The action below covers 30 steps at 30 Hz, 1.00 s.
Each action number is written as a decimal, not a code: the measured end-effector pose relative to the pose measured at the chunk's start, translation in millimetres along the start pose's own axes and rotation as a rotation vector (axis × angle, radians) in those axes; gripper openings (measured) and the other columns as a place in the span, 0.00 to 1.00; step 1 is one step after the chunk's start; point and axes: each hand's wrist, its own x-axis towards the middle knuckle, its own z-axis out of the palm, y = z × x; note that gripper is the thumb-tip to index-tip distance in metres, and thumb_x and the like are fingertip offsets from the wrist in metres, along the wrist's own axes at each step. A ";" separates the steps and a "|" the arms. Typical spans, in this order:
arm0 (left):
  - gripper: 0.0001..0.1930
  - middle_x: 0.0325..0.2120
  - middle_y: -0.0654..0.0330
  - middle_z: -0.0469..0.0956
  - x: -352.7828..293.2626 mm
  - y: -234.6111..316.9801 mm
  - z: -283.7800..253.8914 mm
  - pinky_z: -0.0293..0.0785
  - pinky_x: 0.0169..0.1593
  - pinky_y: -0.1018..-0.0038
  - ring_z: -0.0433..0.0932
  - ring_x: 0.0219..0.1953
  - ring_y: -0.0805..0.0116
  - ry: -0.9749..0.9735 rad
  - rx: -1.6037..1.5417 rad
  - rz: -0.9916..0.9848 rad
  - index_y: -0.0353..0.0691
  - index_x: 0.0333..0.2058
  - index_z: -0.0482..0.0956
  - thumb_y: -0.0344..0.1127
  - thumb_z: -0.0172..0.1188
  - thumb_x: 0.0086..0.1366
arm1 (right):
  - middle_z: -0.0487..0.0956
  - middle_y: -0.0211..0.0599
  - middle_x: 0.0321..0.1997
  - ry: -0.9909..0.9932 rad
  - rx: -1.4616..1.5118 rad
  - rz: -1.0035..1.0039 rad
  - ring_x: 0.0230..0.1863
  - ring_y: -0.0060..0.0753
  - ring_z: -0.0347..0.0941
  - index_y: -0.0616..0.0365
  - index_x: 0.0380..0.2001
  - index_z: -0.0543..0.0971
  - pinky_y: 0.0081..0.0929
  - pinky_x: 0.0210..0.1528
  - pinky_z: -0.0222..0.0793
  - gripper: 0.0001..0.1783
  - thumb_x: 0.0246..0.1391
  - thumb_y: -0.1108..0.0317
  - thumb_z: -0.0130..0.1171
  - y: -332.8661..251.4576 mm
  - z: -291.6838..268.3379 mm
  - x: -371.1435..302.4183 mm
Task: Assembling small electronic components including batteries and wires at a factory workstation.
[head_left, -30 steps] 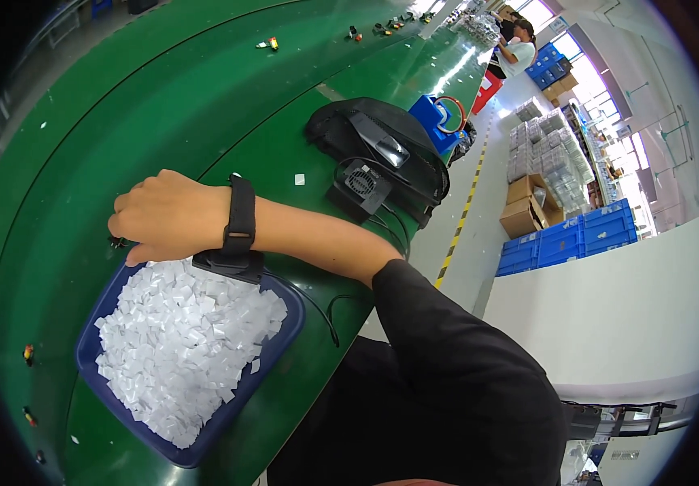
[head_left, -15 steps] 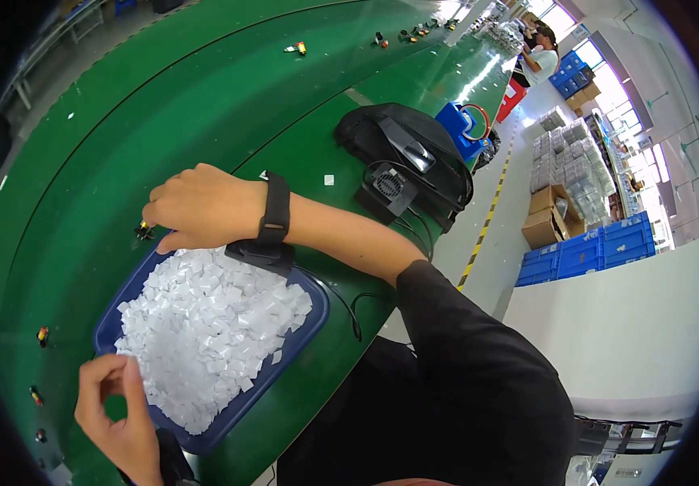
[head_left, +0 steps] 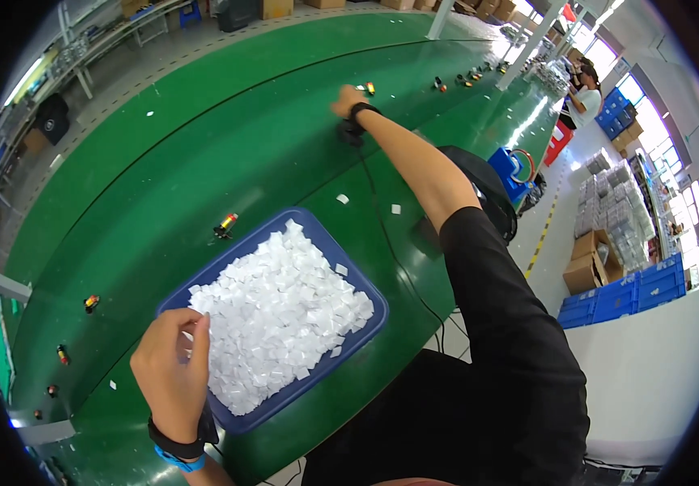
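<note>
My left hand [head_left: 169, 368] is at the left rim of a dark blue tray [head_left: 369, 289]. Its thumb and forefinger are pinched together; whatever lies between them is too small to make out. A heap of small white square pieces [head_left: 276, 312] fills the tray. My right hand [head_left: 348, 102] is stretched far out over the green surface, close beside a small yellow, red and black part [head_left: 369, 87]; its fingers are too small and turned away to read. A similar part [head_left: 225, 225] lies just beyond the tray's far edge. Both wrists wear black bands.
More small parts [head_left: 91, 304] lie along the green work surface [head_left: 195, 170] at left and far right. Loose white squares [head_left: 342, 198] lie near the tray. A cable [head_left: 402, 267] runs from the right wrist. A black bag [head_left: 479, 182] and blue box [head_left: 511, 172] stand at right. A person [head_left: 584, 101] works farther off.
My right hand has left the small part beyond the tray and reached far forward; that part now lies uncovered. My left hand stays pinched by the tray. The whole view has shifted.
</note>
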 end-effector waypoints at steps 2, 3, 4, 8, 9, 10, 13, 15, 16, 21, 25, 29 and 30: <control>0.04 0.21 0.60 0.77 0.5 -1.5 -0.9 0.66 0.24 0.77 0.73 0.19 0.70 -0.010 0.003 -0.010 0.36 0.29 0.77 0.26 0.64 0.58 | 0.67 0.61 0.59 -0.010 0.198 0.395 0.57 0.54 0.72 0.64 0.61 0.60 0.41 0.56 0.73 0.38 0.48 0.62 0.60 37.1 19.8 19.0; 0.04 0.21 0.60 0.76 2.5 -1.4 1.0 0.66 0.24 0.77 0.73 0.19 0.70 -0.021 -0.022 -0.022 0.36 0.28 0.77 0.26 0.64 0.58 | 0.64 0.64 0.60 0.012 0.259 0.440 0.57 0.57 0.71 0.63 0.61 0.56 0.42 0.57 0.72 0.41 0.48 0.61 0.61 65.9 23.5 30.8; 0.04 0.21 0.60 0.76 3.7 -1.6 1.6 0.66 0.23 0.77 0.73 0.19 0.70 -0.031 -0.043 -0.037 0.36 0.28 0.77 0.27 0.65 0.58 | 0.60 0.66 0.60 0.030 0.324 0.481 0.57 0.60 0.70 0.63 0.62 0.52 0.42 0.57 0.72 0.43 0.47 0.61 0.62 87.0 24.9 41.4; 0.05 0.20 0.59 0.76 10.7 -10.6 8.0 0.66 0.23 0.77 0.73 0.19 0.70 -0.054 -0.058 -0.057 0.35 0.27 0.77 0.27 0.65 0.57 | 0.59 0.72 0.60 0.173 0.529 0.496 0.54 0.61 0.71 0.61 0.59 0.58 0.47 0.56 0.71 0.42 0.47 0.53 0.64 129.3 35.2 65.6; 0.05 0.19 0.59 0.76 9.2 -15.5 7.3 0.66 0.23 0.77 0.73 0.19 0.70 -0.069 -0.039 -0.079 0.35 0.27 0.77 0.27 0.66 0.57 | 0.58 0.73 0.60 0.156 0.487 0.487 0.54 0.62 0.72 0.60 0.58 0.58 0.47 0.56 0.71 0.42 0.47 0.52 0.65 113.4 41.4 66.7; 0.05 0.19 0.59 0.76 8.5 -19.8 6.2 0.66 0.23 0.77 0.73 0.19 0.70 -0.076 -0.027 -0.080 0.35 0.27 0.77 0.27 0.66 0.57 | 0.57 0.74 0.59 0.147 0.438 0.484 0.53 0.62 0.72 0.59 0.58 0.58 0.48 0.55 0.71 0.42 0.47 0.51 0.66 104.7 42.1 67.9; 0.05 0.22 0.60 0.77 10.2 -31.4 6.7 0.67 0.24 0.79 0.73 0.19 0.71 -0.155 -0.039 -0.063 0.34 0.32 0.77 0.28 0.63 0.60 | 0.56 0.74 0.60 0.137 0.352 0.499 0.52 0.63 0.72 0.57 0.58 0.59 0.48 0.55 0.71 0.42 0.47 0.50 0.66 110.2 36.8 72.8; 0.05 0.21 0.60 0.77 14.4 -30.8 4.9 0.68 0.25 0.79 0.74 0.20 0.72 -0.143 -0.046 -0.087 0.33 0.30 0.77 0.27 0.63 0.59 | 0.56 0.73 0.60 0.106 0.294 0.499 0.53 0.63 0.72 0.55 0.58 0.59 0.48 0.56 0.70 0.41 0.48 0.49 0.66 116.9 33.5 76.9; 0.04 0.20 0.60 0.77 16.6 -29.7 2.7 0.68 0.26 0.79 0.74 0.20 0.73 -0.120 -0.045 -0.122 0.32 0.29 0.76 0.26 0.63 0.59 | 0.56 0.73 0.60 0.112 0.294 0.512 0.53 0.63 0.72 0.55 0.58 0.59 0.48 0.56 0.70 0.41 0.48 0.49 0.66 115.8 33.3 79.8; 0.04 0.19 0.59 0.77 21.8 -31.6 4.3 0.69 0.28 0.79 0.76 0.22 0.74 -0.089 -0.061 -0.208 0.31 0.28 0.76 0.25 0.62 0.59 | 0.55 0.67 0.63 0.120 0.305 0.516 0.53 0.63 0.72 0.54 0.58 0.59 0.46 0.56 0.70 0.39 0.51 0.49 0.64 91.8 36.0 78.9; 0.04 0.19 0.60 0.76 21.1 -23.2 6.9 0.69 0.28 0.80 0.76 0.22 0.75 -0.130 -0.097 -0.104 0.32 0.29 0.76 0.26 0.61 0.61 | 0.61 0.63 0.61 0.114 0.330 0.548 0.54 0.60 0.72 0.53 0.57 0.63 0.45 0.55 0.71 0.34 0.52 0.50 0.63 95.4 28.7 73.2; 0.05 0.24 0.60 0.78 13.9 -29.8 4.2 0.69 0.26 0.82 0.75 0.23 0.75 -0.136 -0.218 -0.163 0.33 0.34 0.76 0.29 0.58 0.65 | 0.77 0.45 0.35 -0.166 0.406 -0.252 0.28 0.42 0.79 0.63 0.49 0.74 0.37 0.30 0.83 0.18 0.60 0.64 0.51 8.5 -3.2 38.3; 0.05 0.24 0.60 0.78 3.0 -33.6 -2.4 0.69 0.26 0.82 0.75 0.23 0.75 -0.121 -0.182 -0.216 0.33 0.34 0.76 0.29 0.58 0.65 | 0.75 0.41 0.33 -0.406 0.622 -0.365 0.30 0.35 0.79 0.58 0.52 0.73 0.33 0.27 0.84 0.17 0.62 0.64 0.50 -68.1 -16.7 -8.3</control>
